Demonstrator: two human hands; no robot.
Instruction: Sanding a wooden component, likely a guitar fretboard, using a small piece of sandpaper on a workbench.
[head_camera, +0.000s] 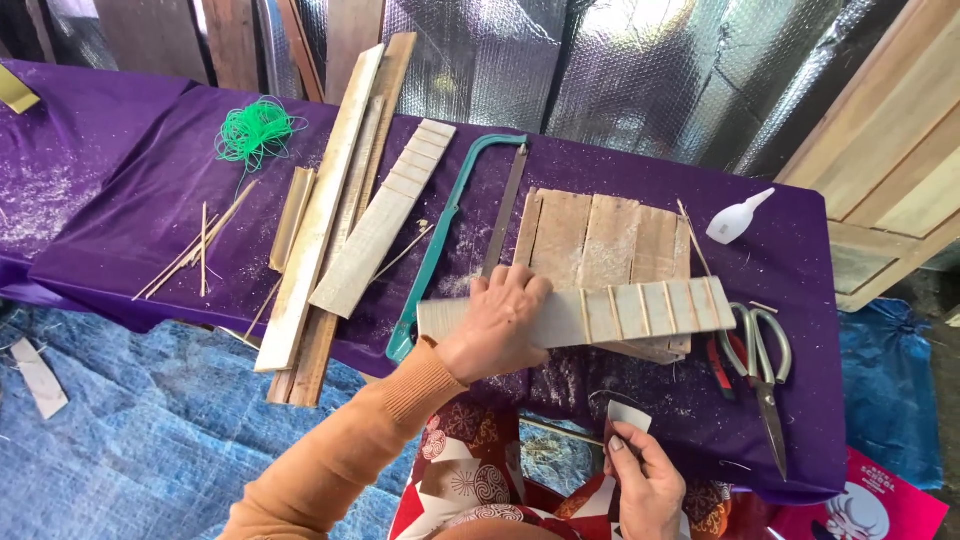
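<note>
Left hand (497, 322) pressing wood strip (600, 314), long axis left-right, right hand (645, 478) pinching, probably, sandpaper scrap (628, 413)

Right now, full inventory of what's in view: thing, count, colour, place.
wooden strip with thin slats: 1, pale, front centre under the left hand
slatted wooden panel: 1, light brown, behind the strip
hacksaw: 1, teal frame, centre
second slatted strip: 1, pale, left of the saw
long planks: several, pale and brown, left-centre
thin sticks: a few, tan, left
cord bundle: 1, green, back left
glue bottle: 1, white, right
scissors: 1, metal, right front
red-handled tool: 1, beside the scissors, partly hidden
tablecloth: purple, dusted with sawdust
tarp: blue, floor
left hand: pressing the strip
right hand: holding a small pale piece
</note>
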